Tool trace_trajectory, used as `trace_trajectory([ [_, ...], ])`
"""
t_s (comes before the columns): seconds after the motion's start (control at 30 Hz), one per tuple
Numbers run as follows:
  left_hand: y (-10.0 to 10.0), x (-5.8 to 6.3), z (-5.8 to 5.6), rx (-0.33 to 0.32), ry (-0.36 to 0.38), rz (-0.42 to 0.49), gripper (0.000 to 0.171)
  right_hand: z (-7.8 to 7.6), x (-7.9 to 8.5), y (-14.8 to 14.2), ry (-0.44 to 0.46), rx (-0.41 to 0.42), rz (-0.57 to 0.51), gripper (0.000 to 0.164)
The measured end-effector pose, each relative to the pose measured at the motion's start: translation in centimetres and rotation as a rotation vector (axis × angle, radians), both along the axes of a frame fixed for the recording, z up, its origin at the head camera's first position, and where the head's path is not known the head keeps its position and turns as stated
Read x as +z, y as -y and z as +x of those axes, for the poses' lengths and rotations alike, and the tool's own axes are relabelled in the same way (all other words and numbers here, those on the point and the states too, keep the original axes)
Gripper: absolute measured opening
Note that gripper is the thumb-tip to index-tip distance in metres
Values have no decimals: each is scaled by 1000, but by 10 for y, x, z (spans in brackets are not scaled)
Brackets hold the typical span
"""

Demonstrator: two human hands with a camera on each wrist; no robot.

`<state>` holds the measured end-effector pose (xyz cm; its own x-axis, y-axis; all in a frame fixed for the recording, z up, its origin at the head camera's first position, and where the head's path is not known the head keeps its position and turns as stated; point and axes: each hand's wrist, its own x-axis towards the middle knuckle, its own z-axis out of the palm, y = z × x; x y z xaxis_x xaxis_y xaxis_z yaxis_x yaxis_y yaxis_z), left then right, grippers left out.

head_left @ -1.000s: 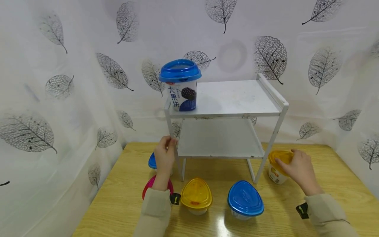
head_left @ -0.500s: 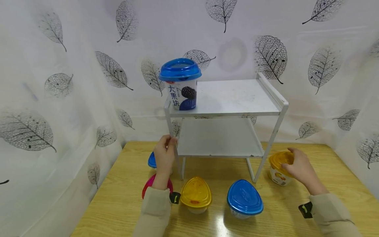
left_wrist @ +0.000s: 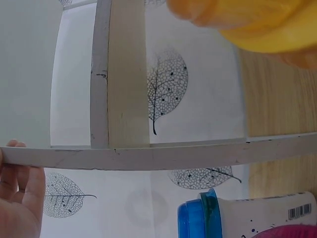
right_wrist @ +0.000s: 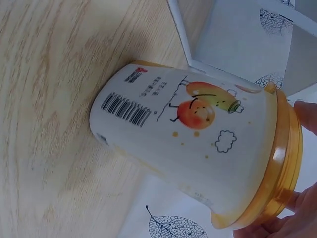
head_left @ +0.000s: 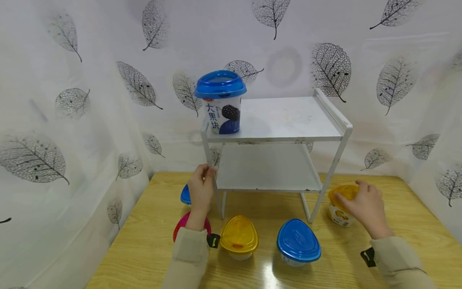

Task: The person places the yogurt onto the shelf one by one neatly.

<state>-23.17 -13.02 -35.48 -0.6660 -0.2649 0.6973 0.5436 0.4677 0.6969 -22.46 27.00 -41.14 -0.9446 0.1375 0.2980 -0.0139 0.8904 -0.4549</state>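
My left hand [head_left: 200,190] grips the front left post [left_wrist: 148,157] of a white two-tier shelf [head_left: 278,118]. At the right of the table, my right hand [head_left: 366,206] holds a yogurt cup [right_wrist: 183,144] by its yellow lid [head_left: 343,194], thumb and fingers around the rim. That cup stands on the table, and its printed fruit label and barcode face the right wrist camera. On the shelf's upper tier, at the left, stands a blue-lidded yogurt cup [head_left: 223,116] with a blackberry picture.
In front of the shelf stand another yellow-lidded cup [head_left: 239,237] and a blue-lidded cup [head_left: 298,243]. A pink-lidded cup [head_left: 182,226] and one more blue-lidded cup [head_left: 185,196] are partly hidden by my left arm. Leaf-patterned sheeting [head_left: 90,120] surrounds the wooden table [head_left: 138,241].
The yellow-lidded cup at the right has turned slightly, showing more of its fruit picture. My right hand shifted right, then came back around its lid. My left hand has stayed put.
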Motion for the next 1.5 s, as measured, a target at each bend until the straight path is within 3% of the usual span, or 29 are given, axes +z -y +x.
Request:
trace_trajectory([
  [0.47,1,-1,-1,-13,-1,5,17,-1,5,-3,66,161,-43,66],
  [0.7,1,-2,-2,-13,3,5,16,0,4,0,79,77,-113,64],
  [0.97,0,-3,-1,-12,9,7,16,3,-3,1,14,-1,-41,80],
  [1.37,1,-2,0,-18,17,30,16,0,1,-3,22,113,-60,65],
  [1.5,1,-1,0,-17,21,22,16,3,1,-3,14,65,-38,66],
])
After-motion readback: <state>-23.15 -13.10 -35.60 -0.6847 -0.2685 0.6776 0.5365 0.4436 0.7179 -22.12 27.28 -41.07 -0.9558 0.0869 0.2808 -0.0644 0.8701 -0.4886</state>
